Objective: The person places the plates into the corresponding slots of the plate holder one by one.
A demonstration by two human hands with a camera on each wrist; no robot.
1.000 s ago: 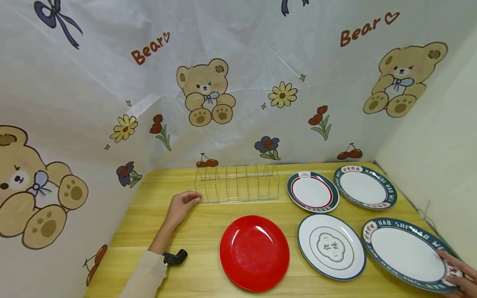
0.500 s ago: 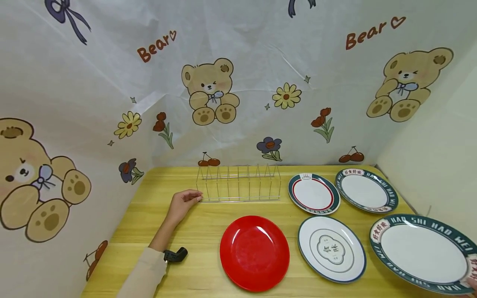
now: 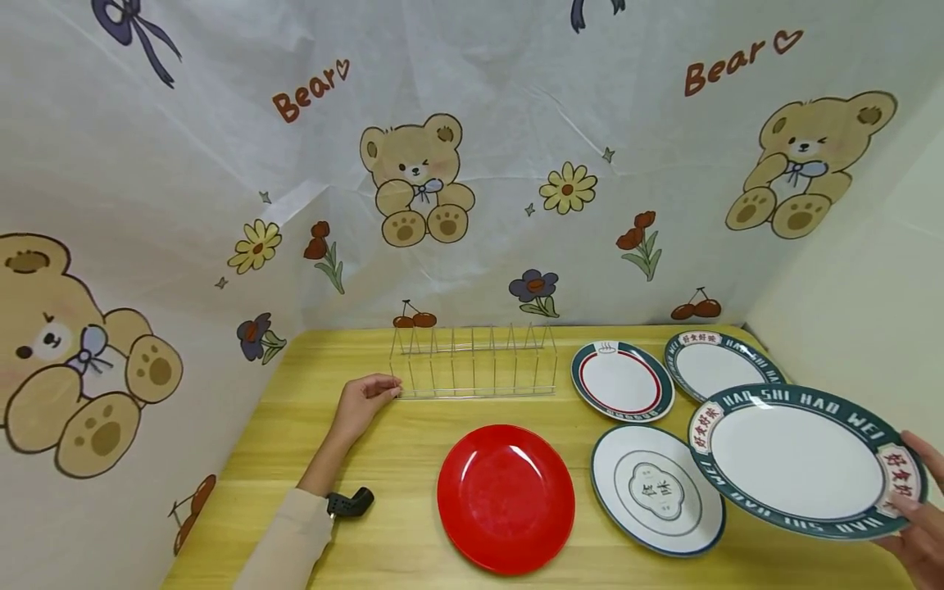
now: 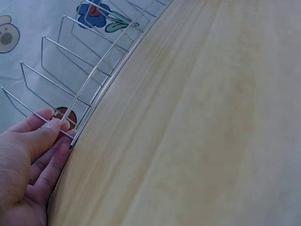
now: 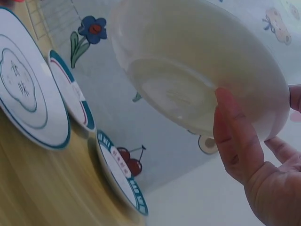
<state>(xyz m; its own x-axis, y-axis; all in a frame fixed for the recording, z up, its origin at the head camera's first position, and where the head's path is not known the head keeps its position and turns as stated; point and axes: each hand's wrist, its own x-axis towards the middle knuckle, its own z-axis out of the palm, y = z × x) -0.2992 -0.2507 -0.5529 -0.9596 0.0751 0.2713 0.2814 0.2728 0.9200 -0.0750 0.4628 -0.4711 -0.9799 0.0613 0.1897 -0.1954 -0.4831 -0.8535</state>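
Note:
At the rack's near left corner my left hand (image 3: 366, 403) pinches the wire of the metal dish rack (image 4: 91, 75), which stands at the back of the table. My right hand (image 5: 263, 165) grips a large oval plate (image 3: 796, 459) by its right end, fingers under the pale underside and thumb on the rim. This plate has a green lettered border and is raised above the table, tilted. In the head view it overlaps the edges of the white patterned plate (image 3: 656, 492) and the far oval plate (image 3: 719, 369).
A red plate (image 3: 506, 500) lies at the front middle of the wooden table (image 3: 383, 524). A smaller plate with a red ring (image 3: 621, 381) lies right of the rack. A bear-printed cloth (image 3: 501, 123) hangs behind, and a pale wall (image 3: 870, 311) bounds the right side.
The held oval plate has risen off the table, swung out right, then come back left and up with my right hand. My left hand stays on the rack.

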